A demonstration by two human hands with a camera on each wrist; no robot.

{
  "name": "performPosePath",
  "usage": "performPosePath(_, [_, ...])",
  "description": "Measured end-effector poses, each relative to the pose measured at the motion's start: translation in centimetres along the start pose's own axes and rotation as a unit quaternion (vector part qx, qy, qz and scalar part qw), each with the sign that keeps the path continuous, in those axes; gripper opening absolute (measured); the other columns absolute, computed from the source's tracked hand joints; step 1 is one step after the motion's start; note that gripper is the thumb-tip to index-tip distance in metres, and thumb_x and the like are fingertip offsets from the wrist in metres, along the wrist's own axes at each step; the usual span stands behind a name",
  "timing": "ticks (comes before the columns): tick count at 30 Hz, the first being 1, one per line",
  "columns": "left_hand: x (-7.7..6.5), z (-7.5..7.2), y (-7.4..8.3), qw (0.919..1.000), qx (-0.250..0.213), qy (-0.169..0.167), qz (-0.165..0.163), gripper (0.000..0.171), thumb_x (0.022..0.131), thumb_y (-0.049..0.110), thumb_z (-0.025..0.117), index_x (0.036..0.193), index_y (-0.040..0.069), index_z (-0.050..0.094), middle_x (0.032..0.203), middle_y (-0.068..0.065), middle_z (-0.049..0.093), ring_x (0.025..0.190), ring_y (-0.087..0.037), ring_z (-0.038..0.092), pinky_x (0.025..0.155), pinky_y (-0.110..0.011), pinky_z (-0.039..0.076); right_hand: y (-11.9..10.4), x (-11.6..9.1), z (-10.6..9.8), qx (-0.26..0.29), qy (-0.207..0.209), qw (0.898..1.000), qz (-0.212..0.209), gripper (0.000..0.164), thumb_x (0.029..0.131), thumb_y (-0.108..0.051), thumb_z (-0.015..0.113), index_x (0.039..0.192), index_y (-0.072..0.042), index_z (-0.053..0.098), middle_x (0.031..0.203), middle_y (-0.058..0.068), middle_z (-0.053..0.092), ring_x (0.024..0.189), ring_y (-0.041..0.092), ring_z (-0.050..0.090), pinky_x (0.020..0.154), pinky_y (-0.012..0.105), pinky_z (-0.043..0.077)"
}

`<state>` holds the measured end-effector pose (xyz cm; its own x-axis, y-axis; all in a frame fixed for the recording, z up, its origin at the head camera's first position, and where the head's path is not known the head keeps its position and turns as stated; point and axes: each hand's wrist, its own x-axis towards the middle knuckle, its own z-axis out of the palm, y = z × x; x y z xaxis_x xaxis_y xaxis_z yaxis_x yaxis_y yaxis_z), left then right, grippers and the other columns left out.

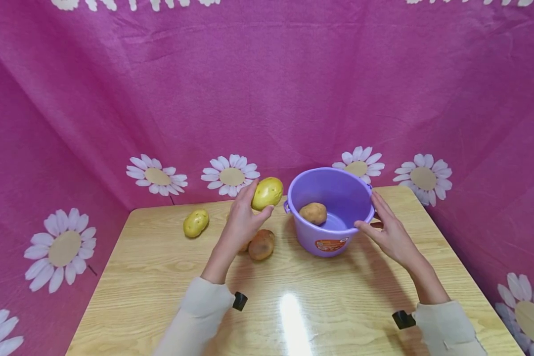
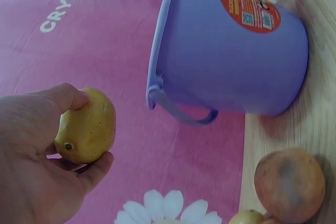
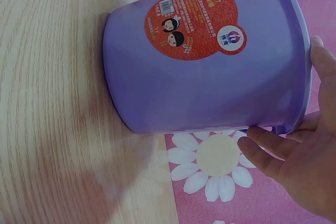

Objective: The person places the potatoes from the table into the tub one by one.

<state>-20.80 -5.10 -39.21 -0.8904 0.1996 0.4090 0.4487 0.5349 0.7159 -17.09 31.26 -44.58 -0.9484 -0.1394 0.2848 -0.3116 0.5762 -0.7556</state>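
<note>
My left hand (image 1: 242,217) grips a yellow potato (image 1: 267,193) between thumb and fingers, raised above the table just left of the purple bucket (image 1: 309,242). In the left wrist view the same potato (image 2: 86,129) shows a dark eye on its skin. With my right hand (image 1: 391,237) I hold the bucket's right rim, thumb at the edge and fingers against the outer side. The bucket stands upright, and one brown potato (image 1: 313,213) lies inside it. Beneath my left hand sits a darker brown potato (image 1: 261,244), with others partly hidden behind the hand.
Another yellow potato (image 1: 196,223) lies on the wooden table (image 1: 151,277) at the left. A pink curtain (image 1: 258,99) with white daisies hangs behind and along both sides. The bucket's handle (image 2: 181,114) hangs down at its left side.
</note>
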Motion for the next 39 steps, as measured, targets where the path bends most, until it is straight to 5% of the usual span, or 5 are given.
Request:
performPosePath(8, [0.9, 2.1, 1.7, 0.9994, -0.012, -0.031, -0.014, 0.076, 0.091, 0.014, 0.078, 0.155, -0.003, 0.041, 0.149, -0.023, 0.05, 0.132, -0.036, 0.053, 0.112, -0.048, 0.043, 0.0, -0.1, 0.0, -0.006, 0.001, 1.0, 0.003, 0.089, 0.098, -0.018, 0.074, 0.164, -0.001, 0.017, 0.169, 0.021, 0.016, 0.122, 0.044, 0.059, 0.092, 0.05, 0.054])
performPosePath(16, [1.9, 4.1, 3.4, 0.9974, -0.013, -0.067, -0.021, 0.077, 0.093, 0.017, 0.077, 0.157, 0.0, 0.038, 0.153, -0.021, 0.047, 0.136, -0.034, 0.05, 0.115, -0.045, 0.041, 0.0, -0.3, -0.2, -0.002, 0.002, 1.0, 0.005, 0.09, 0.098, -0.02, 0.074, 0.164, -0.003, 0.016, 0.169, 0.022, 0.015, 0.123, 0.045, 0.058, 0.089, 0.013, 0.05])
performPosePath(21, [2.3, 5.3, 4.1, 0.997, -0.014, -0.076, -0.011, 0.076, 0.093, 0.017, 0.076, 0.157, -0.001, 0.039, 0.151, -0.021, 0.048, 0.135, -0.034, 0.05, 0.114, -0.046, 0.041, 0.0, -0.3, -0.1, 0.008, 0.005, 1.0, -0.001, 0.089, 0.098, -0.017, 0.074, 0.164, -0.002, 0.016, 0.17, 0.022, 0.014, 0.124, 0.045, 0.058, 0.088, 0.008, 0.048])
performPosePath(31, [2.6, 8.0, 5.4, 0.9943, 0.006, -0.106, -0.011, 0.077, 0.092, 0.019, 0.075, 0.158, 0.001, 0.038, 0.153, -0.02, 0.047, 0.138, -0.03, 0.049, 0.117, -0.04, 0.038, -0.2, -0.4, -0.2, 0.003, 0.001, 1.0, 0.007, 0.089, 0.099, -0.02, 0.073, 0.164, -0.002, 0.015, 0.17, 0.02, 0.014, 0.124, 0.043, 0.058, 0.094, 0.051, 0.053])
performPosePath(39, [2.7, 9.2, 5.5, 0.9934, 0.034, -0.109, -0.006, 0.078, 0.092, 0.024, 0.076, 0.158, 0.002, 0.039, 0.153, -0.016, 0.049, 0.14, -0.028, 0.048, 0.116, -0.042, 0.039, -0.2, -0.2, 0.1, 0.006, 0.005, 1.0, -0.001, 0.087, 0.099, -0.019, 0.072, 0.163, 0.001, 0.016, 0.169, 0.023, 0.014, 0.124, 0.045, 0.057, 0.095, 0.056, 0.051])
